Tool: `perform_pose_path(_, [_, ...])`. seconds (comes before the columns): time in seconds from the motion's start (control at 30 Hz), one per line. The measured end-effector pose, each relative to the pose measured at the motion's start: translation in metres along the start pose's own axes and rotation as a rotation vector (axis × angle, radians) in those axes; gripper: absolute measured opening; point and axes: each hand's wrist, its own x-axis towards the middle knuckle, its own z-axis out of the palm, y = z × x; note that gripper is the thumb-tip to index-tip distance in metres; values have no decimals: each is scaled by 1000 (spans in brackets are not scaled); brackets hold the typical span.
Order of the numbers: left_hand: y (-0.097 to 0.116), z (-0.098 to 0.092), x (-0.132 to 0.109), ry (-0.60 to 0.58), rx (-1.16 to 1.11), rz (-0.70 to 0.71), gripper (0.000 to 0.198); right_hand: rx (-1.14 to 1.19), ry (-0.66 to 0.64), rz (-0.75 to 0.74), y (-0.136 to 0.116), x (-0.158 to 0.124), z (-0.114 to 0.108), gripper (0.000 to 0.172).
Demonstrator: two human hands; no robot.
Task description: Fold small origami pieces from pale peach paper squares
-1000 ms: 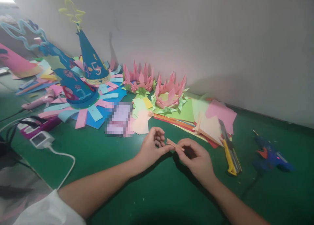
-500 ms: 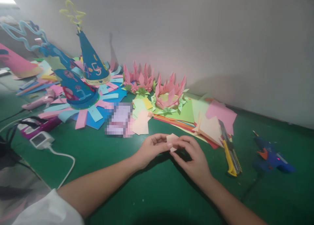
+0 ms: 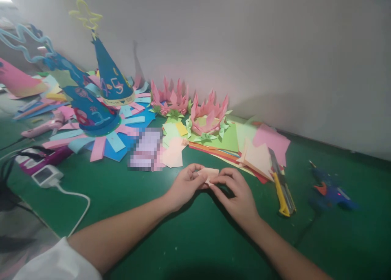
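Observation:
Between my two hands is a small piece of pale peach paper (image 3: pixel 210 173), held just above the green table (image 3: pixel 183 239). My left hand (image 3: pixel 185 187) pinches its left side between thumb and fingers. On the right side, the thumb and fingertips of my right hand (image 3: pixel 236 192) are closed on the paper's lower edge. The fingers cover part of it, so its folds are hard to make out. Beyond my hands lie more peach paper sheets (image 3: pixel 173 153) and a stack of coloured paper (image 3: pixel 226 138) with a pink and green paper crown (image 3: pixel 209 115) on it.
A yellow utility knife (image 3: pixel 281 190) lies right of my right hand, with a blue glue gun (image 3: pixel 331 190) farther right. Blue cone hats (image 3: pixel 110 74) and a second paper crown (image 3: pixel 169 96) stand at the back. A white charger (image 3: pixel 47 176) with its cable sits left.
The peach paper has turned between my fingers and shows a broader, flatter face. My right fingertips have shifted to its lower edge. The whole view has slid slightly, moving things a little left.

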Motion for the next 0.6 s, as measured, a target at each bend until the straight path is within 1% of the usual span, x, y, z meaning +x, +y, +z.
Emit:
perform_pose_path(0.13, [-1, -1, 0, 2, 17, 16, 49, -3, -36, 29, 0, 0, 0, 9])
perform_pose_path(0.23, [-2, -2, 1, -5, 16, -2, 53, 10, -22, 23, 0, -1, -1, 4])
perform_pose_path(0.37, [-4, -2, 2, -24, 21, -22, 49, 16, 3, 18, 0, -2, -2, 4])
perform_pose_path(0.6, [-6, -1, 2, -42, 3, -25, 49, 82, 12, 121, -1, -2, -1, 11])
